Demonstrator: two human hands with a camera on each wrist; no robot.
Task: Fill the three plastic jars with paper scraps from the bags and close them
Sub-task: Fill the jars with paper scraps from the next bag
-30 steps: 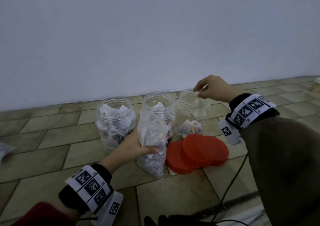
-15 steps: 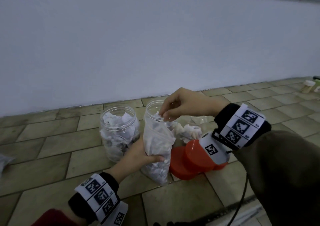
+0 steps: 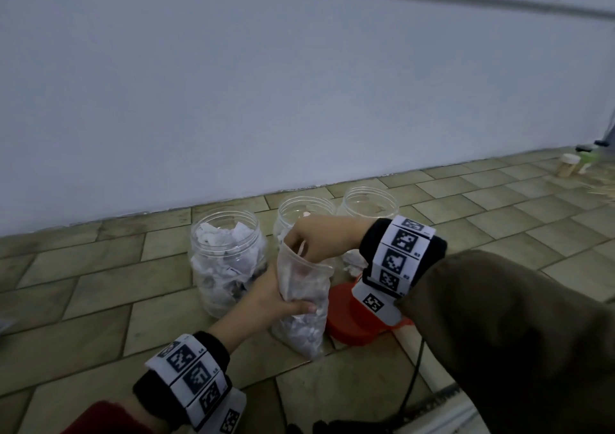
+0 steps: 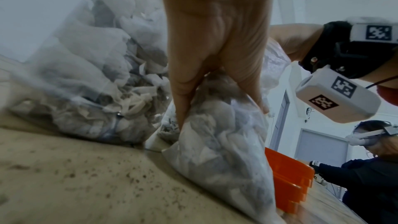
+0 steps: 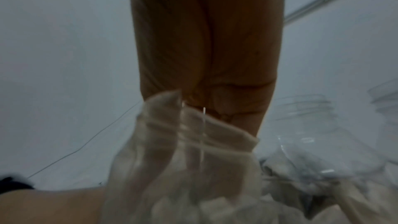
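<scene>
3 jars [image 3: 229, 254] on the tiled floor [image 3: 100, 304], bag [image 3: 301, 304] being dipped into again.

1 second ago the right hand [image 3: 319, 240] was dropping scraps over the far right jar [image 3: 371, 202]; now it is reaching into the bag's open mouth, fingers [image 3: 294, 239] curling in, whether they are pinching paper I cannot tell. The left hand [image 3: 276, 300] is gripping the bag's middle, upright just beside the red lids [image 3: 346, 317]. Filling is continuing; the right jar is looking far from full.
</scene>
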